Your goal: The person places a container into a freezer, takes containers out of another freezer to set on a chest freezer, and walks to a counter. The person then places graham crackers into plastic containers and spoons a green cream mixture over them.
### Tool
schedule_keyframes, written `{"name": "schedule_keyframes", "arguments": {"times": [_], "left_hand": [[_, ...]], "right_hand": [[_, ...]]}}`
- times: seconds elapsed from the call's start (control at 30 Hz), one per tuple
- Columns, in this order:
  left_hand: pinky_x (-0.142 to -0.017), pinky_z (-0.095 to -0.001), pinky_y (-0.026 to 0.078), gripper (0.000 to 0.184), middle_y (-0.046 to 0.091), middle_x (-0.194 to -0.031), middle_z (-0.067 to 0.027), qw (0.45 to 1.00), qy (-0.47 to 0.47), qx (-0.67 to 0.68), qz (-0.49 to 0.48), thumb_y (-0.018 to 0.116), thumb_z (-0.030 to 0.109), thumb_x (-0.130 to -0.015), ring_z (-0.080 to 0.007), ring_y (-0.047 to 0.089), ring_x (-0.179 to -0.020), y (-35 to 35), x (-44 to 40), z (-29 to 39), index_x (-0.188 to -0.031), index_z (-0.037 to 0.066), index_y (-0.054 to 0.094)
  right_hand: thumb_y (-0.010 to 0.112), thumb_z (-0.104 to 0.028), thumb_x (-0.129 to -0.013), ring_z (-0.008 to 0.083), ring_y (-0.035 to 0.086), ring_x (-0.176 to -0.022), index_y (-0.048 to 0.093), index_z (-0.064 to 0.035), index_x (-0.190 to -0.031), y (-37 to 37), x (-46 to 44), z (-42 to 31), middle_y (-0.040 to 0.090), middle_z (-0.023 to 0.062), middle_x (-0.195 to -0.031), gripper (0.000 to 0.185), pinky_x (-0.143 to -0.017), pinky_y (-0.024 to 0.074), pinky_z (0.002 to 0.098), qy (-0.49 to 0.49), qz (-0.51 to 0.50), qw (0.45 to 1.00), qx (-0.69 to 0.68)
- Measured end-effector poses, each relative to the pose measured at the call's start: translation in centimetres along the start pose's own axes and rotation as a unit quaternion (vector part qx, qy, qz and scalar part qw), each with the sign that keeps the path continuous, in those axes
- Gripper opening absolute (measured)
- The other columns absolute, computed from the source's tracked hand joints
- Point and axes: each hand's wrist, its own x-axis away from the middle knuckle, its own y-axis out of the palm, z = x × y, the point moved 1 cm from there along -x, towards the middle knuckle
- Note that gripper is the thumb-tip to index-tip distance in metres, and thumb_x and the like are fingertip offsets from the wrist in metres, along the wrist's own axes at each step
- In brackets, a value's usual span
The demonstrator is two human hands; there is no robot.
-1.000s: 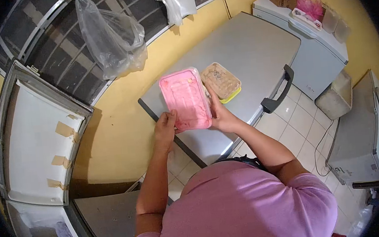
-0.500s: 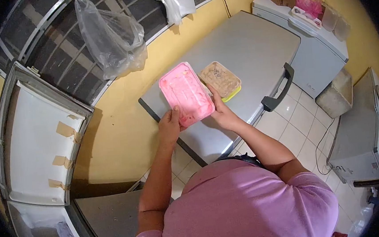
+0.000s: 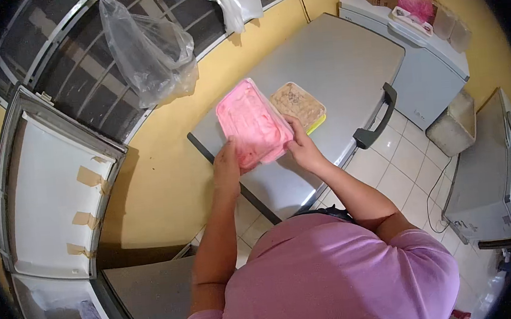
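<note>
A rectangular plastic tub of pink ice cream (image 3: 252,122) is held tilted above the grey freezer lid, between my two hands. My left hand (image 3: 227,165) grips its near left corner, thumb on the rim. On the right side, my right hand (image 3: 304,146) closes around the tub's edge, its fingers partly hidden. Just behind and to the right, a second tub with a brownish frozen filling (image 3: 299,105) rests on the freezer lid (image 3: 331,57), with a bright yellow-green edge showing beneath it.
An open freezer with its white-lined lid raised (image 3: 60,199) stands at left. Clear plastic bags (image 3: 151,54) hang at the barred window. A white chest freezer (image 3: 422,68) carries a box and a pink bag at back right. Another freezer (image 3: 484,171) stands at far right.
The pink tub has tilted and turned slightly in my hands, with its near edge shifting a little to the right. The brownish tub stays in place.
</note>
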Motion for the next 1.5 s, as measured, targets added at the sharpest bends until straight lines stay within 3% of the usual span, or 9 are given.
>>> {"name": "schedule_keyframes", "arguments": {"times": [0.07,0.2,0.3,0.37,0.6,1.07,1.33,1.43,1.5], "left_hand": [[-0.058,-0.0309,0.056,0.030,0.064,-0.088,-0.0060,0.999,0.042,0.017,-0.011,0.052,0.033,-0.097,-0.0146,0.064,-0.073,-0.9,-2.0,-1.0,-0.097,0.005,0.062],[-0.058,-0.0298,0.055,0.022,0.059,-0.079,-0.0022,0.995,0.047,0.081,-0.040,0.053,0.029,-0.097,-0.0131,0.061,-0.068,-0.1,-0.6,0.8,-0.088,0.010,0.054],[-0.056,-0.0302,0.054,0.019,0.055,-0.075,-0.0011,0.984,0.072,0.165,0.001,0.052,0.026,-0.097,-0.0122,0.058,-0.065,-1.0,-0.6,0.5,-0.084,0.013,0.046],[-0.062,-0.0340,0.057,0.025,0.059,-0.097,-0.0096,0.981,0.153,0.116,-0.013,0.051,0.030,-0.097,-0.0192,0.065,-0.078,-4.5,-2.2,-0.7,-0.105,0.007,0.045],[-0.058,-0.0337,0.058,0.025,0.061,-0.096,-0.0109,0.987,0.086,0.108,0.087,0.052,0.029,-0.096,-0.0211,0.066,-0.079,-6.3,-0.5,-1.2,-0.104,0.007,0.043],[-0.057,-0.0367,0.058,0.027,0.060,-0.097,-0.0114,0.993,0.002,0.044,0.111,0.054,0.028,-0.095,-0.0218,0.065,-0.075,-7.3,-0.8,-5.9,-0.106,0.007,0.042],[-0.056,-0.0331,0.060,0.029,0.060,-0.099,-0.0122,0.990,-0.035,0.045,0.130,0.053,0.021,-0.094,-0.0229,0.066,-0.074,-7.3,-1.5,-9.1,-0.116,0.005,0.041],[-0.062,-0.0356,0.061,0.033,0.061,-0.101,-0.0109,0.991,-0.041,0.083,0.097,0.052,0.018,-0.094,-0.0228,0.066,-0.078,-7.1,-2.1,-10.4,-0.122,0.004,0.042],[-0.076,-0.0406,0.054,0.051,0.056,-0.111,-0.0143,0.995,-0.048,0.021,0.087,0.057,0.027,-0.092,-0.0252,0.060,-0.096,-6.9,-2.4,-11.2,-0.130,0.002,0.034]], "right_hand": [[0.038,0.008,-0.077,0.0216,0.040,-0.129,0.026,-0.0064,-0.144,0.1,0.0,0.9,0.039,0.0126,-0.137,0.069,-0.106,0.0323,0.0307,-0.003,0.041,0.999,0.012],[0.037,-0.001,-0.082,0.0164,0.053,-0.111,0.027,-0.0155,-0.144,-0.9,-0.1,0.0,0.045,0.0092,-0.132,0.065,-0.086,0.0476,0.0299,0.104,0.084,0.980,-0.145],[0.040,-0.003,-0.080,0.0208,0.056,-0.109,0.030,-0.0137,-0.142,-3.5,0.3,-1.5,0.050,0.0098,-0.127,0.064,-0.090,0.0490,0.0360,0.175,0.108,0.965,-0.165],[0.040,-0.003,-0.077,0.0235,0.056,-0.111,0.031,-0.0102,-0.140,-5.2,0.5,-1.3,0.050,0.0112,-0.127,0.065,-0.093,0.0486,0.0376,0.170,0.126,0.952,-0.222],[0.040,-0.002,-0.074,0.0246,0.053,-0.116,0.030,-0.0061,-0.141,-7.5,0.7,-2.0,0.046,0.0147,-0.132,0.068,-0.092,0.0489,0.0376,0.138,0.138,0.943,-0.271],[0.040,-0.004,-0.074,0.0219,0.057,-0.109,0.028,-0.0057,-0.142,-6.9,0.6,-3.6,0.048,0.0145,-0.131,0.069,-0.084,0.0517,0.0326,0.129,0.128,0.949,-0.256],[0.040,-0.003,-0.079,0.0275,0.057,-0.113,0.028,-0.0042,-0.141,-6.8,0.7,-3.3,0.046,0.0188,-0.134,0.063,-0.087,0.0550,0.0389,0.107,0.123,0.939,-0.304],[0.042,-0.010,-0.085,0.0298,0.059,-0.111,0.033,-0.0007,-0.136,-7.8,0.6,-2.2,0.051,0.0203,-0.128,0.053,-0.086,0.0557,0.0410,0.099,0.098,0.909,-0.393],[0.042,-0.013,-0.087,0.0302,0.061,-0.108,0.037,0.0011,-0.133,-9.0,0.6,-1.8,0.054,0.0204,-0.124,0.049,-0.086,0.0559,0.0410,0.116,0.098,0.893,-0.423]]}}
